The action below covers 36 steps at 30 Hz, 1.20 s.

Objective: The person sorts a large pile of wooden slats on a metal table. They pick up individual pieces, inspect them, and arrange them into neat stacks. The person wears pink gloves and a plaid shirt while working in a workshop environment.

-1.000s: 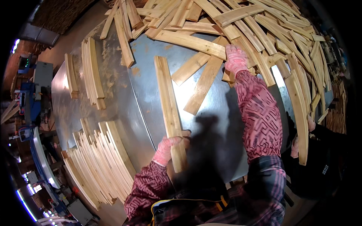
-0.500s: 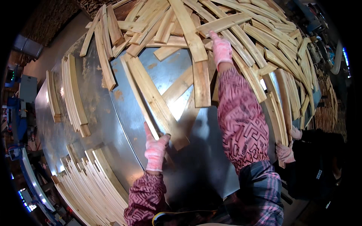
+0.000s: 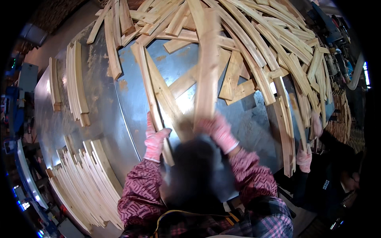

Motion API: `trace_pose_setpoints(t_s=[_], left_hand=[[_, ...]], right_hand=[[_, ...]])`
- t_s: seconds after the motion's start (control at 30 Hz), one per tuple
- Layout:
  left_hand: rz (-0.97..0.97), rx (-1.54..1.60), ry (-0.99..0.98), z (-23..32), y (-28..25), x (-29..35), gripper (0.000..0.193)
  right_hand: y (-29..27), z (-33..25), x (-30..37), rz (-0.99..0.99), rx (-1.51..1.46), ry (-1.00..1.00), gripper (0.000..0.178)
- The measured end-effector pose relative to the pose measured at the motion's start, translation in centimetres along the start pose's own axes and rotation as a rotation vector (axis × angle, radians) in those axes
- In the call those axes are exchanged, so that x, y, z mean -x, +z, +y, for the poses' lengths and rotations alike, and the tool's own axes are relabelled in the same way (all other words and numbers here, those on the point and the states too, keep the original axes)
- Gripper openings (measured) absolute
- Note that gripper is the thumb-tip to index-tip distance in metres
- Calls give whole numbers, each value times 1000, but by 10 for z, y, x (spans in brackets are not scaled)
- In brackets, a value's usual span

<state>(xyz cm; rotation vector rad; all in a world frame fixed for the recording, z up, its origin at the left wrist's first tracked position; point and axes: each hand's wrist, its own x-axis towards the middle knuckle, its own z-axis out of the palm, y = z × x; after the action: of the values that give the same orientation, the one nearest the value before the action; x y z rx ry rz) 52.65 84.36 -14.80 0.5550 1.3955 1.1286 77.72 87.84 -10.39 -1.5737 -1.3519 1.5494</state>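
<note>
My left hand (image 3: 154,139), in a pink-and-white glove, is closed round the near end of a narrow wooden board (image 3: 150,89) standing on its edge. Close to the middle, my right hand (image 3: 218,133), gloved alike and smeared by motion, grips the near end of a wider wooden plank (image 3: 206,67). That plank reaches away from me over the heap and is blurred too. Between the two lies another flat board (image 3: 162,92), slanting across the metal tabletop (image 3: 137,113), its near end in shadow.
A large heap of loose boards (image 3: 254,35) covers the far side. At left stand rows of stacked boards (image 3: 85,182) and a smaller stack (image 3: 75,85). On the right, a co-worker's gloved hand (image 3: 304,158) holds a board beside several upright ones (image 3: 283,135).
My right hand has come back from the far heap toward me and now grips a wide plank. My left hand has shifted slightly left and away, with the narrow board turned more upright.
</note>
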Motion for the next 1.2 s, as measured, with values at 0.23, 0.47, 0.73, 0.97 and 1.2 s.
trace_pose_setpoints(t_s=[0.23,0.47,0.73,0.97,1.2], left_hand=[[136,-473,-123,-12,-38,69,115],[31,-89,-36,-4,-46,35,102],[76,-423,75,-47,-94,83,97],[415,-1148,11,-21,-27,108,116],[183,-974,580,54,15,26,97]], right_hand=[[139,22,85,-588,730,3,56],[113,-29,-25,137,843,-624,58],[158,18,-10,-286,311,-253,73],[24,-98,-177,666,1087,-500,66],[-33,-102,-152,233,372,73,52]])
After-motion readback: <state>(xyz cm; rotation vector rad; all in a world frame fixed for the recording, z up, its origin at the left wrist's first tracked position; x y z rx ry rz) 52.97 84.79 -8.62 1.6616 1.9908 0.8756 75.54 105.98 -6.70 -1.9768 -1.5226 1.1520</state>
